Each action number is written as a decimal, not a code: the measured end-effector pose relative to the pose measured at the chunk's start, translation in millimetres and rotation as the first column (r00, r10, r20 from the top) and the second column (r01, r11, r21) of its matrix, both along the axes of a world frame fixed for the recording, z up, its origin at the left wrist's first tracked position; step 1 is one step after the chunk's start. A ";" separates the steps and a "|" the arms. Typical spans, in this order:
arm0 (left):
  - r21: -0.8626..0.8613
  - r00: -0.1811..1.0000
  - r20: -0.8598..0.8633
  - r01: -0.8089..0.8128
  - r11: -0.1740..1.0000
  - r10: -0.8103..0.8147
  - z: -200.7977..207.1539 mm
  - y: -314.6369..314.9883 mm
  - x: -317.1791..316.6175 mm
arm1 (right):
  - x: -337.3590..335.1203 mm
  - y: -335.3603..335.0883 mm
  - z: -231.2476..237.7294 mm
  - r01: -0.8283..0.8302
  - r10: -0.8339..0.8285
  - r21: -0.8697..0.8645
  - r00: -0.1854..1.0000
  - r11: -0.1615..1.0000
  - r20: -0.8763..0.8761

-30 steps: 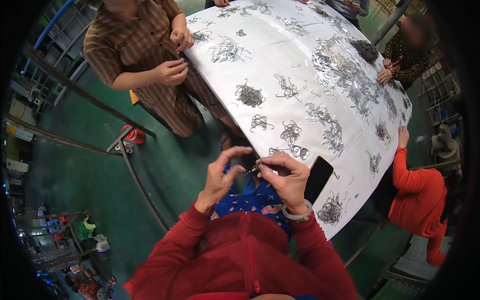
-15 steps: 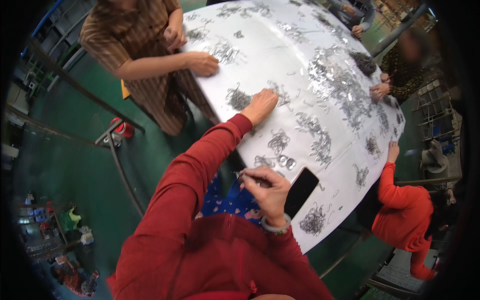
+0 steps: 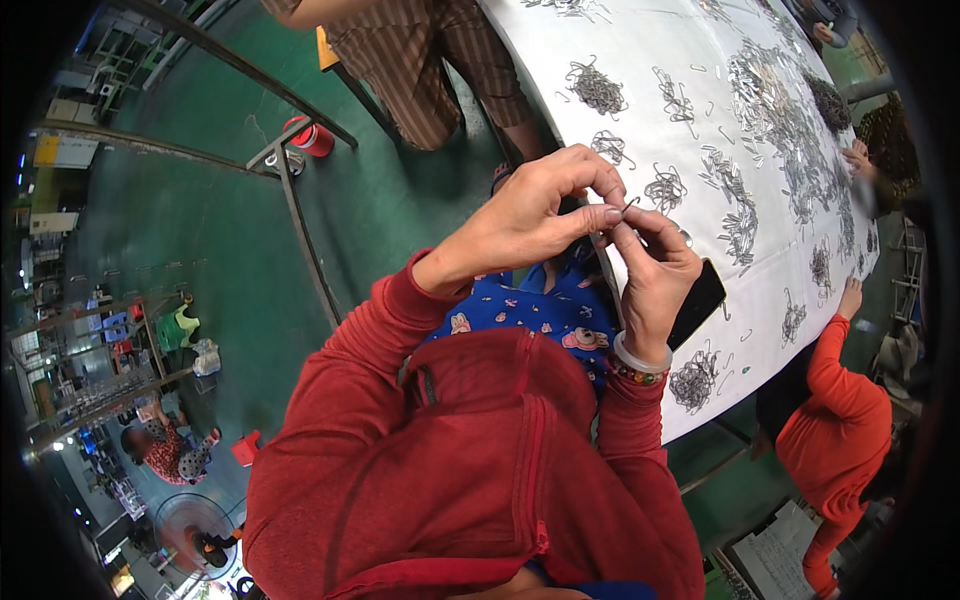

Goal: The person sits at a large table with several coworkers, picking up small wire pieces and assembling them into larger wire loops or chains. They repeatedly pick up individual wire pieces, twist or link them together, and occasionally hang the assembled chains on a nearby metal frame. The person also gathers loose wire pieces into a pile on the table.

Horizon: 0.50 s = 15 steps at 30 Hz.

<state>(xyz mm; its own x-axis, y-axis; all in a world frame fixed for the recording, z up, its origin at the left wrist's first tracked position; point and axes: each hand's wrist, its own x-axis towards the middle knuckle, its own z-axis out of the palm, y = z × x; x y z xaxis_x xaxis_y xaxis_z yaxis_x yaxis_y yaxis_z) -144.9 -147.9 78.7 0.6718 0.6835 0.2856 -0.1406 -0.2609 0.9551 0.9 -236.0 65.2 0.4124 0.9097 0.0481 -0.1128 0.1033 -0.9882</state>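
Note:
Over the table's near edge, my left hand (image 3: 550, 208) and my right hand (image 3: 655, 268) meet with fingertips pinched together. Between them pokes out the tip of a small dark wire hook (image 3: 631, 204); most of it is covered by my fingers. Just beyond lies a loose pile of bent wire hooks (image 3: 665, 187), with a darker pile of hooks (image 3: 595, 88) farther off. A black phone (image 3: 697, 305) rests beside my right wrist. Nearer me, another tangled heap of hooks (image 3: 693, 380) sits on the white tabletop (image 3: 640, 110).
Shiny flat metal pieces (image 3: 785, 125) spread over the table's far part, and a strip of them (image 3: 735, 215) lies closer. A person in striped clothes (image 3: 395, 70) stands at the far left; one in orange (image 3: 835, 420) is at the right. A metal frame (image 3: 300, 210) and red bucket (image 3: 312, 138) stand left.
My left hand has come back from the hook piles to meet my right hand, which has risen slightly. The view has swung so the table sits farther right.

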 end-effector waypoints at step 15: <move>-0.431 0.990 0.094 -0.056 0.901 0.106 -15.0 -6.4 1.9 | 1.5 12.6 -1.3 -0.032 0.028 0.025 0.988 0.999 0.153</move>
<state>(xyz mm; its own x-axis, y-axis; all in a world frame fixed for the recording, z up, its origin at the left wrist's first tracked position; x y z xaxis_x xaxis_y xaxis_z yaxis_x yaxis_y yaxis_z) -143.1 -154.3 63.7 0.5895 0.8074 0.0247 -0.2489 0.1525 0.9564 2.4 -223.4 63.9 0.3709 0.9191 0.1333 0.0354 0.1294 -0.9910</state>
